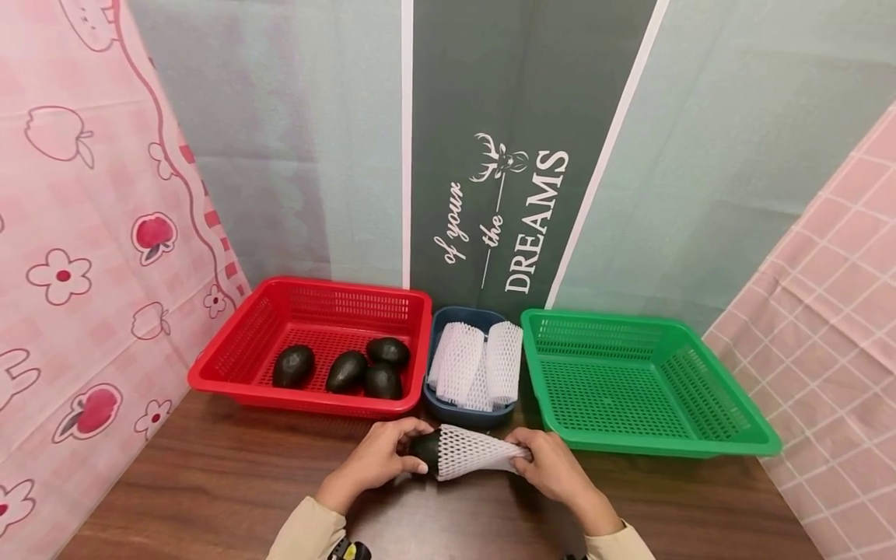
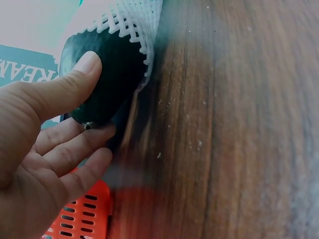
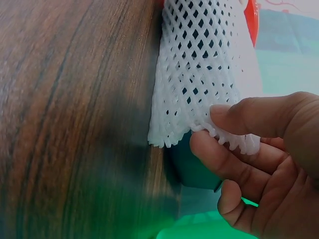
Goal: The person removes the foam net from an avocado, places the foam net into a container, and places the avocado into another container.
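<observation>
A dark avocado (image 1: 424, 447) lies partly inside a white foam net sleeve (image 1: 472, 453), close over the table in front of the blue bin. My left hand (image 1: 378, 459) grips the avocado's bare end, thumb on top; in the left wrist view the stem end of the avocado (image 2: 112, 74) shows between thumb and fingers. On the other side, my right hand (image 1: 554, 467) pinches the sleeve's free end. That edge of the net sleeve (image 3: 199, 74) sits between thumb and forefinger in the right wrist view. The net covers the avocado's other end.
Several avocados (image 1: 346, 371) lie in a red basket (image 1: 231, 381) at the left. The small blue bin (image 1: 469, 416) behind my hands holds more white net sleeves (image 1: 505, 362). A green basket (image 1: 630, 393) stands at the right on the wooden table (image 1: 210, 482). Cloth backdrops surround the table.
</observation>
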Available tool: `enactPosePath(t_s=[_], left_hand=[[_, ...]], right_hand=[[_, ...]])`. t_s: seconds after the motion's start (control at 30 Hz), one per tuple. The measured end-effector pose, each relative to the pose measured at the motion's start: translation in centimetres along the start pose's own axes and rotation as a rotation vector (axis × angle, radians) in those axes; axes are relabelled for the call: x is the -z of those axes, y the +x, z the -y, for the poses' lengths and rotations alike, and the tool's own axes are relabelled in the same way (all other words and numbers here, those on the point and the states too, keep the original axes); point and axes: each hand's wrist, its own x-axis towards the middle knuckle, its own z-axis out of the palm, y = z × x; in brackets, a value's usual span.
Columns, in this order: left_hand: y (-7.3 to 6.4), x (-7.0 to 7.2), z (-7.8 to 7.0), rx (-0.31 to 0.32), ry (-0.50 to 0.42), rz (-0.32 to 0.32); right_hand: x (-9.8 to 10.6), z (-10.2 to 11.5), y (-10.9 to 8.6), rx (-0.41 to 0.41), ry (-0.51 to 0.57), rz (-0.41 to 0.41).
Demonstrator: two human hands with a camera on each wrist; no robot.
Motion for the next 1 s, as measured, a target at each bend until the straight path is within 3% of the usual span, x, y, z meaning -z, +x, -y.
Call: enactPosePath(t_s=[0.4,1.0], left_hand=[[0.2,0.1,-1.0,-0.005,0.117,0.007],[0.4,0.2,-1.2,0.021,0.108,0.0]], right_hand=[[0.0,0.4,-0.1,-0.032,-0.027,0.034],[0.0,1.2,0.6,-0.054,-0.014,0.052]])
